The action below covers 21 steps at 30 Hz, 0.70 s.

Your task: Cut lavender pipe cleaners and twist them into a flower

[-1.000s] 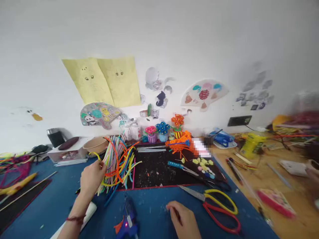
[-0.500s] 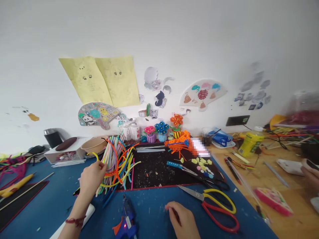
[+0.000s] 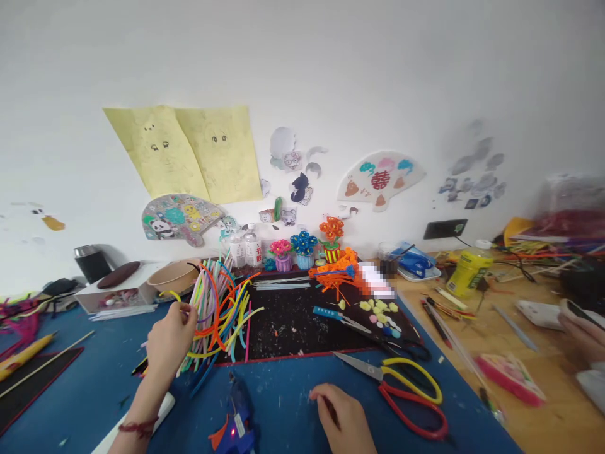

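- Now the left hand (image 3: pixel 171 334) is seemingly pinching a yellow pipe cleaner (image 3: pixel 174 295) near the mat's (image 3: pixel 290 315) left edge.
- Right hand (image 3: pixel 343 415) is resting curled; can't tell if holding.
- Three potted flowers (image 3: pixel 304 247) are standing, seemingly finished, along its back edge; the bundle (image 3: pixel 208 315) is lying loose.

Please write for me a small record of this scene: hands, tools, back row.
Left hand: at a multicoloured bundle of fuzzy stems; exact grip unclear
Right hand: half-curled at the blue tabletop; contact unclear
Tool one: blue-and-orange plastic glue gun, between the hands
Tool two: large yellow-and-red-handled metal scissors
Back row: pink, blue and orange flowers in small pots
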Tool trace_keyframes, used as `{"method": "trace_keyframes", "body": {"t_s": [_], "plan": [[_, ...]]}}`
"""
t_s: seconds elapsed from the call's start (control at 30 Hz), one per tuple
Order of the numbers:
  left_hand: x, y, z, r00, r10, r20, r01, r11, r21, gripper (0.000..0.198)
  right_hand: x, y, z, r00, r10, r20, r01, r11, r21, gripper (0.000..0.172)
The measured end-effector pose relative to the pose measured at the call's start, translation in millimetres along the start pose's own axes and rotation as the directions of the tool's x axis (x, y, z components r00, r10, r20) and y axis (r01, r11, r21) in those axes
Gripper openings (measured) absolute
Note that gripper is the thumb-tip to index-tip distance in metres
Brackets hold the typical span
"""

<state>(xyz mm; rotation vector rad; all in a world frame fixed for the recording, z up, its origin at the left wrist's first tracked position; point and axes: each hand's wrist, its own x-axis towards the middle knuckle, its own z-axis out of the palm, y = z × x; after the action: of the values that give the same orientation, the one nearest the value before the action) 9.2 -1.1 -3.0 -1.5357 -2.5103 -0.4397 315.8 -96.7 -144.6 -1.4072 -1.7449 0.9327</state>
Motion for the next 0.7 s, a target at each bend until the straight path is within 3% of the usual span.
{"method": "trace_keyframes", "body": {"t_s": [0.13,0.23,0.5,0.7], "plan": [[0,3,-5.5,0.988,-0.044,0.145,0.027,0.993,0.116,0.040,0,0,-1,1.000,-0.002,0.002,0.002,1.000,-0.001,0.033],[-1,4,-10.6,0.982,-0.060,0.181,0.030,0.986,0.161,0.041,0,1,-1,1.000,-0.012,-0.012,0.013,1.000,0.013,0.032],[5,4,-2.4,0.980,0.195,0.026,-0.197,0.972,0.132,0.042,-1,0,0,0.999,-0.035,-0.031,0.036,0.999,0.027,0.033],[6,5,1.9,0.992,0.122,0.022,-0.124,0.987,0.104,0.033,-1,0,-1,0.995,-0.057,-0.080,0.061,0.997,0.052,0.032]]}}
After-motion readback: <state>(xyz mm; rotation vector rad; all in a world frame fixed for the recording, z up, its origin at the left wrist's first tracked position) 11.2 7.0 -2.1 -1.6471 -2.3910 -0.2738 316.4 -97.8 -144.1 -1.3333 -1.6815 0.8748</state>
